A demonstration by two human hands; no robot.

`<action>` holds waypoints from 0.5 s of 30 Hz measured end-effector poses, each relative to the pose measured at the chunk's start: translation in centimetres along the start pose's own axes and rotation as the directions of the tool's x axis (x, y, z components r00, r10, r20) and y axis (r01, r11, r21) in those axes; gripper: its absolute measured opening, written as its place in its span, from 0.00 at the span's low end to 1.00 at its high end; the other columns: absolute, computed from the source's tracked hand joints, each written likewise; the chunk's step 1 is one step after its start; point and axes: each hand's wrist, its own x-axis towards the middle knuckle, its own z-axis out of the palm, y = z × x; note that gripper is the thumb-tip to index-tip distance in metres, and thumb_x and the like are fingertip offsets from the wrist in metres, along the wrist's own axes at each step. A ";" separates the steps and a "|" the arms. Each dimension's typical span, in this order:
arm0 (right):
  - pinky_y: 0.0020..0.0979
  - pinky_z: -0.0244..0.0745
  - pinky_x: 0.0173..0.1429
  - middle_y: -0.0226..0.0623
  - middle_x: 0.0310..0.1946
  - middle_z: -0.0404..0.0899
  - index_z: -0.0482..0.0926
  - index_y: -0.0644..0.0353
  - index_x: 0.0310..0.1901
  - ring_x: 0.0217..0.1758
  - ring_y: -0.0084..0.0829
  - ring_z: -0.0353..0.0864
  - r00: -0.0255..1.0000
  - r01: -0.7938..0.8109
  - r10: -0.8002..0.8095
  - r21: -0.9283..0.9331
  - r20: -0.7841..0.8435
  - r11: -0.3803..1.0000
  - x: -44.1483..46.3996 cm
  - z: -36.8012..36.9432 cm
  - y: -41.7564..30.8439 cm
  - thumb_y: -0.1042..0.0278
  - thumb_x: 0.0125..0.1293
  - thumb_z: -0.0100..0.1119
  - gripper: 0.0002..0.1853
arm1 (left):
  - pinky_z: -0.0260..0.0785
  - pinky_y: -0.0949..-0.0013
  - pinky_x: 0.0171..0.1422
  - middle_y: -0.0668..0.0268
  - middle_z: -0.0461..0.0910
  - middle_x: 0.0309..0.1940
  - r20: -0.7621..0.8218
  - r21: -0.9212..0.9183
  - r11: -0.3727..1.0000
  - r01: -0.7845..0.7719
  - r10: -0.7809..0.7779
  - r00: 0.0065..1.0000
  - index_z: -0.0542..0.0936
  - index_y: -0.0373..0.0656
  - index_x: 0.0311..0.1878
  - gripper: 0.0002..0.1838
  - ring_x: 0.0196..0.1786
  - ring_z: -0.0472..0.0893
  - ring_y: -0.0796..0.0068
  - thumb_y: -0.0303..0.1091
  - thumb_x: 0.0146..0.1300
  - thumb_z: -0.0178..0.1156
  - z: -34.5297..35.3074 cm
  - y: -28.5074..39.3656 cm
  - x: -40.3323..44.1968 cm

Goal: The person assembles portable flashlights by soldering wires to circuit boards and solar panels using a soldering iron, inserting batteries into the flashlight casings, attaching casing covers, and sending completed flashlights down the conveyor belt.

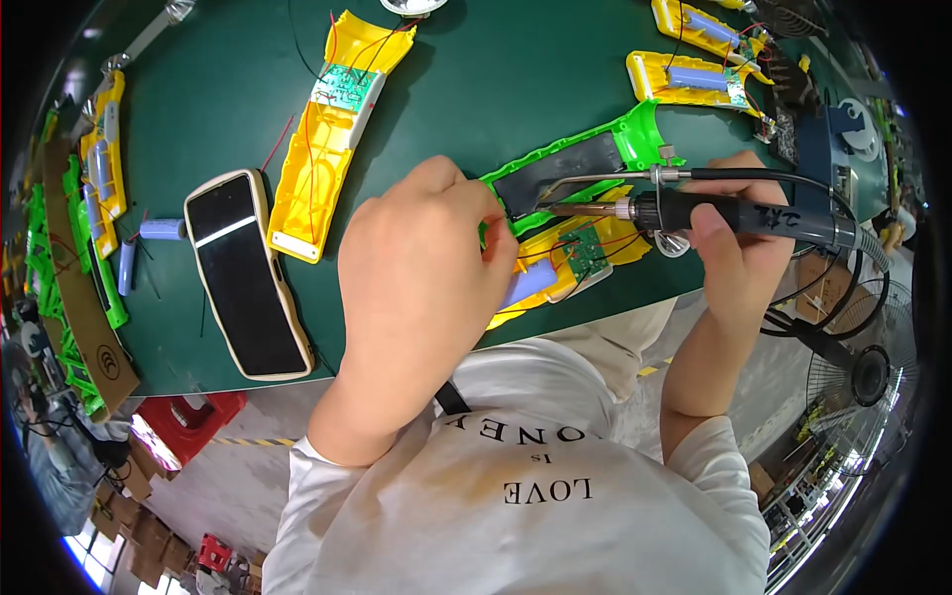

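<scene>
Right grip: bare hand, fingers clamped round a black-handled soldering iron with a bent metal side tube. Iron points left, its tip over the seam between two shells; the tube's end sits over the black panel above.

Those shells: a green plastic half-shell with a flat black rectangular panel, lying slantwise on the dark green counter, and just below it a yellow plastic half-shell carrying a lilac-blue cylindrical cell, a small green circuit board and thin red and black wires.

Left grip: bare hand, fingers curled, thumb and forefinger brought near each other at the left end of both shells. Back of the hand blocks the view, so can't tell whether it's pinching anything.

Left of that hand: a black-screened smartphone in a beige case, flat, and a long yellow-and-white half-shell with a green board right beside it. Two loose blue cylindrical cells farther left. More yellow half-shells with cells at upper right, well apart from the iron.
</scene>
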 end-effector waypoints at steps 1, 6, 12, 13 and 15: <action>0.18 0.61 0.34 0.34 0.25 0.68 0.71 0.68 0.26 0.29 0.20 0.67 0.999 0.043 -0.043 -0.010 0.013 0.999 0.0 0.1 0.1 0.82 0.42 0.54 0.06 | 0.60 0.70 0.24 0.64 0.68 0.19 0.002 0.000 1.000 0.001 -0.001 1.000 0.75 0.39 0.21 0.03 0.20 0.69 0.70 0.26 0.38 0.58 0.0 0.0 0.0; 0.18 0.62 0.34 0.34 0.26 0.69 0.71 0.68 0.27 0.28 0.20 0.67 0.998 0.050 -0.050 0.000 0.039 0.999 0.1 0.2 0.2 0.82 0.43 0.54 0.06 | 0.61 0.71 0.24 0.64 0.69 0.20 0.032 0.015 1.000 -0.007 0.006 0.999 0.75 0.40 0.20 0.04 0.20 0.70 0.70 0.25 0.36 0.58 -0.1 0.0 0.2; 0.18 0.62 0.34 0.34 0.26 0.69 0.71 0.69 0.27 0.29 0.20 0.67 0.998 0.048 -0.048 0.010 0.043 0.999 0.0 0.2 0.3 0.81 0.43 0.54 0.07 | 0.60 0.71 0.24 0.64 0.68 0.17 0.010 -0.047 0.997 -0.061 0.062 0.998 0.75 0.39 0.18 0.03 0.20 0.69 0.69 0.24 0.35 0.57 -0.3 -0.5 0.5; 0.19 0.62 0.34 0.34 0.26 0.69 0.71 0.69 0.27 0.29 0.20 0.67 0.998 0.044 -0.045 0.016 0.036 0.999 0.0 0.2 0.4 0.81 0.43 0.54 0.07 | 0.60 0.71 0.24 0.64 0.68 0.17 0.011 -0.047 0.997 -0.060 0.061 0.998 0.75 0.39 0.18 0.03 0.20 0.69 0.69 0.24 0.35 0.57 -0.4 -0.5 0.6; 0.18 0.62 0.34 0.34 0.27 0.69 0.71 0.69 0.27 0.29 0.20 0.67 0.999 0.044 -0.045 0.022 0.030 0.999 0.0 0.4 0.3 0.81 0.43 0.54 0.07 | 0.58 0.69 0.27 0.65 0.68 0.16 0.016 0.020 0.993 -0.118 0.118 0.993 0.76 0.41 0.17 0.02 0.22 0.68 0.69 0.25 0.33 0.57 -0.7 -0.4 0.7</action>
